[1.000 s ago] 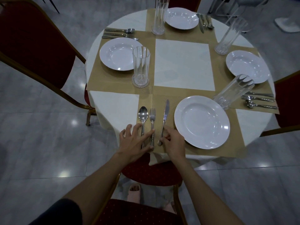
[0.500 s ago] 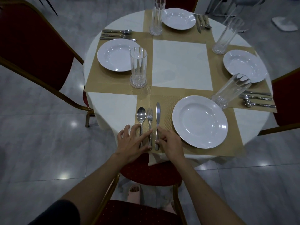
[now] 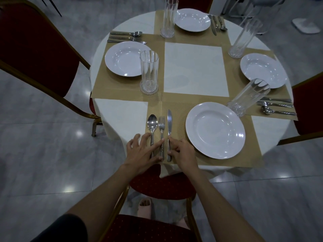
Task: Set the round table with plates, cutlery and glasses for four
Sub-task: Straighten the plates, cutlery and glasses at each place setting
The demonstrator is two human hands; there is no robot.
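Note:
The round table [image 3: 122, 116] has a white cloth, tan placemats and four white plates. At the near setting a spoon [image 3: 152, 122], fork [image 3: 161, 126] and knife [image 3: 169, 119] lie parallel, left of the near plate [image 3: 215, 130]. My left hand [image 3: 143, 152] rests spread over the spoon and fork handles. My right hand [image 3: 181, 152] touches the right side of the knife handle with its fingertips. A tall glass [image 3: 248, 98] stands beyond the near plate.
Plates at the left [image 3: 125, 58], far [image 3: 192, 20] and right [image 3: 262, 70] each have a glass and cutlery beside them. Red chairs stand at the left [image 3: 35, 46], right [image 3: 309, 109] and under my arms [image 3: 162, 186].
The knife has swung from a tilt to straight, parallel with the fork and closer to it. My left hand stays on the spoon and fork handles.

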